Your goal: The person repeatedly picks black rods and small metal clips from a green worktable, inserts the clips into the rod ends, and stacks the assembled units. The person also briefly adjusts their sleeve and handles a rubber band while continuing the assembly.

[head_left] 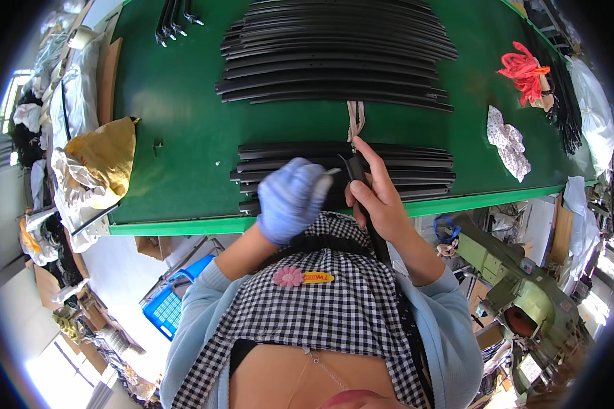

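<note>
My right hand [382,201] is bare and wrapped round a black tube [355,168], whose end points away from me over the table's near edge. My left hand [293,199] wears a blue glove, its fingers curled closed just left of that end. A small, light, pointed bit [332,172] sticks out of the glove; what it belongs to is hidden. Cream strips [356,117] lie just past my right fingertips; whether they join the tube I cannot tell. Under and around my hands a row of black tubes [280,153] lies crosswise on the green table [177,163].
A larger stack of black tubes [334,51] lies farther back. To the right are a patterned cloth [507,144], red cord [523,71] and black strands [567,109]. A yellow sack [112,160] hangs at the left edge. A green machine [525,286] stands lower right, a blue crate [164,311] lower left.
</note>
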Demonstrator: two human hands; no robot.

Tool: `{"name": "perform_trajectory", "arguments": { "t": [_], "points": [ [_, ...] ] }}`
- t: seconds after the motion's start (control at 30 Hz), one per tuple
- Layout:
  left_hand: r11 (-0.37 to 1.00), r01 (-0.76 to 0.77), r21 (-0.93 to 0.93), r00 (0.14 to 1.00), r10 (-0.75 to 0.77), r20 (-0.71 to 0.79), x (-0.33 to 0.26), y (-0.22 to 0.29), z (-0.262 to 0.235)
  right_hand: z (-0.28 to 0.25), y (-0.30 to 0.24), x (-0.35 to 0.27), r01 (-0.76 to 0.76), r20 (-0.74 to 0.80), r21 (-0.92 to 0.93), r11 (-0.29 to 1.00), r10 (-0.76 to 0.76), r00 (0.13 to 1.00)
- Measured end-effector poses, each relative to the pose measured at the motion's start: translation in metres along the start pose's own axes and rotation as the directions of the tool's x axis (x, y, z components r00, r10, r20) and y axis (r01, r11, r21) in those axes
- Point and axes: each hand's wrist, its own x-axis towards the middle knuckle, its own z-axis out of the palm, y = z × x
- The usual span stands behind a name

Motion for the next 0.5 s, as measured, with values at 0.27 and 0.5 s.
{"name": "perform_trajectory", "arguments": {
  "t": [0.27,0.5],
  "points": [
    [0.821,0.543,0.173,0.839,-0.529,-0.125,-0.014,-0.087,-0.071,0.016,0.016,0.003,0.204,0.012,-0.411,0.889,-0.218,0.976],
    [0.486,0.766,-0.420,0.639,-0.510,0.576,0.008,-0.005,-0.044,0.029,0.013,0.002,0.387,0.167,-0.640,0.663,-0.372,0.913]
  ]
}}
